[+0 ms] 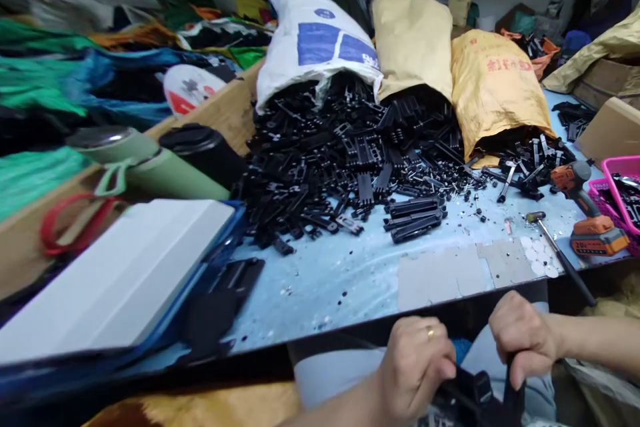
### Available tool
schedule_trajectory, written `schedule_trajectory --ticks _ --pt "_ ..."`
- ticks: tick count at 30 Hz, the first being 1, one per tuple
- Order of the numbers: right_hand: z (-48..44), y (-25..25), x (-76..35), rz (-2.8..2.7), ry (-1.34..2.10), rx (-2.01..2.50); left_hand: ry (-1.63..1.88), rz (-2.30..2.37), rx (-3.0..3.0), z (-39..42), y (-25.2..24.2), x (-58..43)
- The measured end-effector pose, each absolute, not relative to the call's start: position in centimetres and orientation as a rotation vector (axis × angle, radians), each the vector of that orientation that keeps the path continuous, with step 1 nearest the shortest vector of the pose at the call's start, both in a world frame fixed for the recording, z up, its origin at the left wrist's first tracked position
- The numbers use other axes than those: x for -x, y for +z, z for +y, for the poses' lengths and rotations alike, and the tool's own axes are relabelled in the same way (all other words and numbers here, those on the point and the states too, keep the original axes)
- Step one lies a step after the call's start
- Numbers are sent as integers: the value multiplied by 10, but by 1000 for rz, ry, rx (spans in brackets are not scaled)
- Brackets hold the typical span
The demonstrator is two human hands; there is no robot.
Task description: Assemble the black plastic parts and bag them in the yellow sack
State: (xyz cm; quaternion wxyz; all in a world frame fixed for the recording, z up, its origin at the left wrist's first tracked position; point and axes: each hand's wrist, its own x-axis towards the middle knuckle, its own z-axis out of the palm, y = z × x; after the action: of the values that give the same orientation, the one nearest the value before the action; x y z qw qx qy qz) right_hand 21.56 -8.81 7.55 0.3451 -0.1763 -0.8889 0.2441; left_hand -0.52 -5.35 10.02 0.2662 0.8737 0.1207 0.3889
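Below the table's front edge, my left hand (415, 367) with a ring on one finger is closed around a black plastic part (473, 397). My right hand (523, 337) grips the same part from the right, fingers curled over it. Both hands sit over my lap, close together. On the light blue table (350, 280) lies a big heap of black plastic parts (345, 153), spilling from three sacks. A small stack of long black pieces (415, 217) lies apart from the heap, nearest my hands.
A white and blue sack (315, 40) and two yellow sacks (493, 87) lie at the back. An orange cordless drill (587, 210), a hammer (560, 253) and a pink basket (623, 190) are at right. A green flask (145, 163) and white board (115, 273) are at left.
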Motion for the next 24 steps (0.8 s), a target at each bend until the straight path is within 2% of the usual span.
schedule_trajectory --ticks 4,9,14,16,22,24 --pt "-89 53 -187 -2231 808 474 1039 375 -2269 -61 99 15" --pt "-73 45 -181 -2191 791 571 924 407 -2297 -37 86 22" --pt "-53 51 -196 -2077 790 983 702 549 -2279 -11 75 22" --pt "-51 54 -204 -2145 732 1055 640 578 -2321 -8 72 23" --pt "-51 66 -221 -2622 277 1408 355 877 -2683 4 58 29" --pt "-52 71 -223 -2693 233 1391 337 852 -2748 7 46 35"
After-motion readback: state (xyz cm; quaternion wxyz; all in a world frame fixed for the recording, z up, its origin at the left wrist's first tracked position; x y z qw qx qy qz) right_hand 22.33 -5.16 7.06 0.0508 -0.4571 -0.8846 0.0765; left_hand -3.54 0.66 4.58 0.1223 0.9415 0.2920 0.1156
